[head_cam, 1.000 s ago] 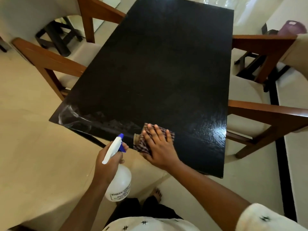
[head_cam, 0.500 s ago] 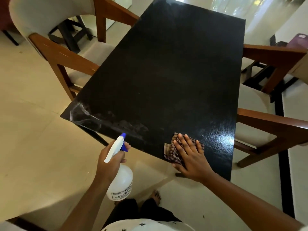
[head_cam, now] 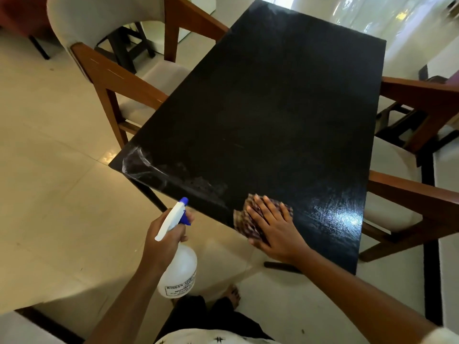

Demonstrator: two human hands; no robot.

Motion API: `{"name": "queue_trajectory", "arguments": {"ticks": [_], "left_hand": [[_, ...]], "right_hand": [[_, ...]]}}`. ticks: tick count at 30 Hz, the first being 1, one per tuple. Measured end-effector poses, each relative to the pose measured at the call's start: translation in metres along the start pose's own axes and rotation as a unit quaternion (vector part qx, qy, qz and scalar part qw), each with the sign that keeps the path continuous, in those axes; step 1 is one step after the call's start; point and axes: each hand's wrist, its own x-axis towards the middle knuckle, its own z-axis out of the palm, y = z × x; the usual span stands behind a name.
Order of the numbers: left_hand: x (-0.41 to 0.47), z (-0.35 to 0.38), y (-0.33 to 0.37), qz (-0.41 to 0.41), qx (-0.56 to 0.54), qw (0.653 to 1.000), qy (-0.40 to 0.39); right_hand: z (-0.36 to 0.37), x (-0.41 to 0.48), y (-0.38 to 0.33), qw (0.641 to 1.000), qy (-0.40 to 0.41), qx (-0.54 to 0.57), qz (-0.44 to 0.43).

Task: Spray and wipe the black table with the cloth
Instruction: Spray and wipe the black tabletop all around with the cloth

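Note:
The black table (head_cam: 285, 108) stretches away from me, with whitish spray streaks at its near left corner. A checked cloth (head_cam: 244, 219) lies on the near edge, and my right hand (head_cam: 275, 229) presses flat on it with straight fingers. Left of the table, over the floor, my left hand (head_cam: 164, 240) grips the neck of a white spray bottle (head_cam: 180, 271) with a blue-tipped nozzle pointing toward the table. The cloth is mostly hidden under my palm.
A wooden chair with a pale seat (head_cam: 139, 78) stands against the table's left side. Two more wooden chairs (head_cam: 419, 194) stand along the right side. Pale tiled floor (head_cam: 49, 194) lies to the left; my bare foot (head_cam: 232, 296) is below the table edge.
My right hand slid the cloth rightward along the near edge, then back a little to the left. The view shifted right and lower. The spray bottle stays in my left hand.

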Motion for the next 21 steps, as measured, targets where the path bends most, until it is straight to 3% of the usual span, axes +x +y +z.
{"name": "queue_trajectory", "arguments": {"ticks": [4, 15, 21], "left_hand": [[-0.003, -0.009, -0.007, -0.01, 0.01, 1.0, -0.007], [-0.005, -0.02, -0.014, -0.006, 0.002, 0.999, 0.033], [-0.003, -0.02, -0.015, 0.001, 0.003, 0.999, 0.033]], "right_hand": [[0.015, -0.035, -0.001, 1.0, 0.006, -0.024, -0.008], [-0.018, 0.097, -0.075, 1.0, 0.012, 0.008, -0.013], [-0.008, 0.051, -0.039, 1.0, -0.001, 0.002, -0.021]]}}
